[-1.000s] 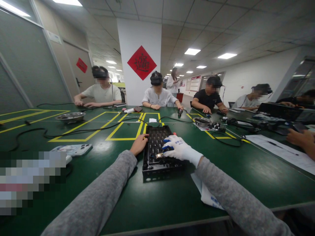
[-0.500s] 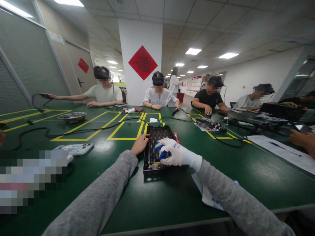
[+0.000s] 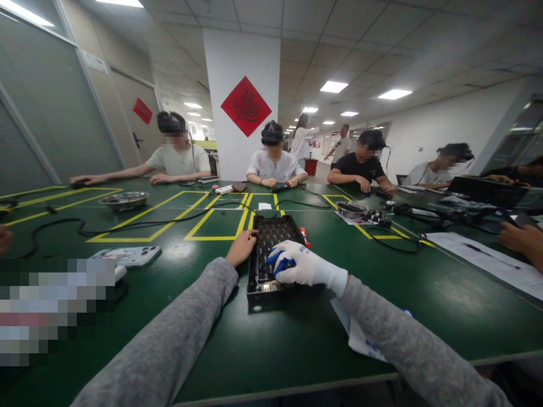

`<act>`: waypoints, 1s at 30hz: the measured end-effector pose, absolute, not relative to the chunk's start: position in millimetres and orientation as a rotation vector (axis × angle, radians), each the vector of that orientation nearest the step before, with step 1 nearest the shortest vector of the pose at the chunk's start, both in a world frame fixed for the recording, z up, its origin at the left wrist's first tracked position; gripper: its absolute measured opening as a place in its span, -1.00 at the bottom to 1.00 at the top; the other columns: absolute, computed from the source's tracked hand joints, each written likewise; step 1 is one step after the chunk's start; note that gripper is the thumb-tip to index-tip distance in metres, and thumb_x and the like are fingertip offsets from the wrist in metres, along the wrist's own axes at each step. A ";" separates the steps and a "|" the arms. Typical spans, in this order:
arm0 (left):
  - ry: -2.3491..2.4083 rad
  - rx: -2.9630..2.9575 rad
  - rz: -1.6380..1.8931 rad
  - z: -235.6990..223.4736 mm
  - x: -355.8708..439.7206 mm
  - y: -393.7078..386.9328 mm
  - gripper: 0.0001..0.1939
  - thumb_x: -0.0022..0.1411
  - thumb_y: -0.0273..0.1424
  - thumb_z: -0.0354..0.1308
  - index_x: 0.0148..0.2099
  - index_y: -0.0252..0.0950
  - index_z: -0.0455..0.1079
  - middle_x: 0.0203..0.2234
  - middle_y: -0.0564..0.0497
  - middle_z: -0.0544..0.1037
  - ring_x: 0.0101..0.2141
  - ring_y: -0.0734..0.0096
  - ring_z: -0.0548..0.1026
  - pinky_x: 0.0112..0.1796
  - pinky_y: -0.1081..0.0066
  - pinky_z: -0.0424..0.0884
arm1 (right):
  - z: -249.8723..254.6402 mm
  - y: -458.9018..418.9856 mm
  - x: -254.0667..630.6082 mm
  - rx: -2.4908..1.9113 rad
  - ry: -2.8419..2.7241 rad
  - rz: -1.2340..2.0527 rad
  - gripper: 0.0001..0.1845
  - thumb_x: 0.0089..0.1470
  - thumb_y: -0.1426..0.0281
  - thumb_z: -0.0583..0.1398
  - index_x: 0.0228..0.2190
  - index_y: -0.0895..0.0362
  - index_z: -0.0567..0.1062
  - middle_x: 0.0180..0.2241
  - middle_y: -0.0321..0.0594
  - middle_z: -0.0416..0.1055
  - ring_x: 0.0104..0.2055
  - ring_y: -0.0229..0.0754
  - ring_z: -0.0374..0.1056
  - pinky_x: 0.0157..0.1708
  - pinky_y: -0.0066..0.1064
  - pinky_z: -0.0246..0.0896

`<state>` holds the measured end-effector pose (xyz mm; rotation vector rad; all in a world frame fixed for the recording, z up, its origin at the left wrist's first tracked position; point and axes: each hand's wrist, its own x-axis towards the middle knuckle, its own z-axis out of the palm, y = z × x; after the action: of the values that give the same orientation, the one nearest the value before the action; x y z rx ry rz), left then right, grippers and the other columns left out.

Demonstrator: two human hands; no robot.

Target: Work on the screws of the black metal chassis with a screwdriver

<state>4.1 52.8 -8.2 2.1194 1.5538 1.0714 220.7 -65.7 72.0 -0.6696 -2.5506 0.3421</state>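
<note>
A black open electronics case (image 3: 251,289) lies lengthwise before me on the green table, with dark grid-like rows inside and a pale connector (image 3: 266,288) at its near end. My bare left hand (image 3: 242,249) grips the case's left wall, fingertips over the rim. In a white glove with blue fingertips, my right hand (image 3: 293,263) reaches over the near half of the case, fingers curled down and drawn together. Whatever those fingers may hold is hidden. Something red (image 3: 305,237) sits against the case's right side.
A white glove (image 3: 360,336) lies under my right forearm. To the left are a phone (image 3: 131,256) and a black cable (image 3: 139,228). Metal bowls (image 3: 124,200) stand further back, papers (image 3: 479,260) lie right, and several people in headsets sit around the table.
My gloved right hand has shifted slightly, its fingers closing a little more over the case. The left hand stays in place. Across the table, a co-worker's arm at the left has lowered.
</note>
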 end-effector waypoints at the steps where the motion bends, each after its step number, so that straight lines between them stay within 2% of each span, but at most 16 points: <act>1: 1.553 2.119 1.072 -8.4 4.0 52.8 -0.59 0.06 -0.42 -0.13 -0.04 -0.32 0.31 -0.14 -0.09 0.38 -0.08 0.27 0.29 -0.02 0.27 0.19 | 72.0 -65.9 221.0 -0.671 -2.547 0.360 -0.94 -0.17 0.39 0.24 -0.54 0.12 0.51 -0.21 -0.25 0.41 -0.09 -0.20 0.25 -0.03 -0.37 0.04; 6: 1.563 2.114 1.067 -8.0 4.7 52.9 -0.59 0.06 -0.42 -0.12 -0.04 -0.32 0.32 -0.14 -0.08 0.38 -0.08 0.27 0.30 -0.02 0.27 0.19 | 72.4 -66.6 222.1 -0.626 -2.584 0.411 -0.93 -0.19 0.39 0.25 -0.54 0.14 0.51 -0.20 -0.23 0.41 -0.10 -0.21 0.26 -0.07 -0.39 0.09; 14: 1.558 2.123 1.063 -6.4 4.9 51.5 -0.59 0.07 -0.43 -0.13 -0.04 -0.33 0.31 -0.14 -0.08 0.38 -0.08 0.28 0.29 -0.01 0.28 0.18 | 70.7 -63.1 221.3 -0.603 -2.667 0.334 -0.81 -0.14 0.27 0.24 -0.46 0.11 0.54 -0.19 -0.22 0.41 -0.11 -0.19 0.26 -0.07 -0.38 0.09; 19: 1.552 2.133 1.078 -7.9 4.1 51.9 -0.59 0.07 -0.43 -0.14 -0.04 -0.32 0.31 -0.15 -0.08 0.38 -0.10 0.29 0.30 -0.03 0.29 0.19 | 65.5 -57.6 220.1 -0.589 -2.710 0.308 -0.85 -0.10 0.29 0.21 -0.46 0.07 0.55 -0.24 -0.27 0.44 -0.13 -0.21 0.27 -0.06 -0.38 0.08; 30: 1.567 2.122 1.063 -6.4 4.6 50.7 -0.59 0.06 -0.43 -0.13 -0.05 -0.32 0.32 -0.15 -0.08 0.38 -0.09 0.28 0.30 -0.02 0.29 0.19 | 65.5 -62.4 217.5 -0.620 -2.662 0.276 -0.88 -0.09 0.35 0.20 -0.48 0.11 0.54 -0.24 -0.25 0.44 -0.12 -0.20 0.27 -0.05 -0.38 0.07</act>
<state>4.6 50.7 -6.4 2.1222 1.5672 1.0635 217.5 -62.4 65.5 -0.6197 -2.6619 0.2760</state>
